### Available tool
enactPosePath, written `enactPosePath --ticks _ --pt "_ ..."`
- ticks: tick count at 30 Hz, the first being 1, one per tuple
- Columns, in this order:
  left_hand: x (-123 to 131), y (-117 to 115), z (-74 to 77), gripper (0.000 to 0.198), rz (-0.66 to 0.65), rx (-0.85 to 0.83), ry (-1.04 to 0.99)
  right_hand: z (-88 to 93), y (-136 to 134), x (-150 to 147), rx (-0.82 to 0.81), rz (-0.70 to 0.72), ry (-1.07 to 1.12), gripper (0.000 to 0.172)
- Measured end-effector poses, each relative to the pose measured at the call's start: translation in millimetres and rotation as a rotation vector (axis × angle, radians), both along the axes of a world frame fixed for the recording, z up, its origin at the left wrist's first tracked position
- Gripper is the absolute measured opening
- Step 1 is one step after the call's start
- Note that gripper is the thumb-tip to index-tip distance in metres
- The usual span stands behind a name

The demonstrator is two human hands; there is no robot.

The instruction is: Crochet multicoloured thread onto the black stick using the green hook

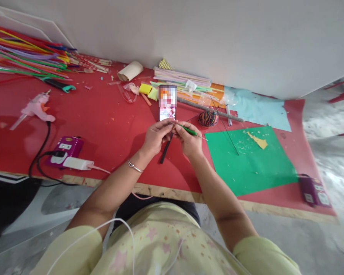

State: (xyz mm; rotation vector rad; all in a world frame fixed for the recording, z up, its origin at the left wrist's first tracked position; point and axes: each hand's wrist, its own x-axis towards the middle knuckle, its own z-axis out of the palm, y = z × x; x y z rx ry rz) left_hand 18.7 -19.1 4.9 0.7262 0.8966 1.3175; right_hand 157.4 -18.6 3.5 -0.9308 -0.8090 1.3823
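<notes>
My left hand (155, 135) and my right hand (189, 140) meet above the red table (103, 126), fingers pinched together. Between them runs a thin green stick or wire (189, 131) that pokes out to the right past my right fingers. A dark, flat strip (165, 149) hangs or lies below my left fingers, slanting down toward me. A phone (167, 103) stands just behind my hands. A silver bangle sits on my left wrist.
A green paper sheet (249, 160) lies right of my hands, with a thin dark wire (227, 131) and yellow scrap on it. A multicoloured ball (208, 118) sits behind. Left: pink glue gun (36, 109), purple power strip (65, 149), coloured straws (25, 53). Paper roll (130, 71) at back.
</notes>
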Motion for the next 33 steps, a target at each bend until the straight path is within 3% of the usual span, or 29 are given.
enactPosePath --ticks 6,15,20,24,33 --pt "2 -2 4.8 0.029 0.025 0.092 0.100 4.5 5 7 -0.047 -0.018 0.063 0.037" --pt "-1 2 -4.1 0.036 0.098 0.127 0.197 3.8 5 14 -0.009 0.050 0.011 0.032" --pt "-2 0 2.5 0.047 0.005 0.105 0.063 -0.2 5 15 0.012 0.065 -0.010 0.029" --pt "-2 2 5.2 0.064 0.029 0.057 -0.015 -0.8 6 15 0.002 0.047 -0.036 0.030" --pt "-4 4 1.9 0.068 0.023 0.060 -0.030 -3.5 5 13 0.031 0.068 -0.058 0.031"
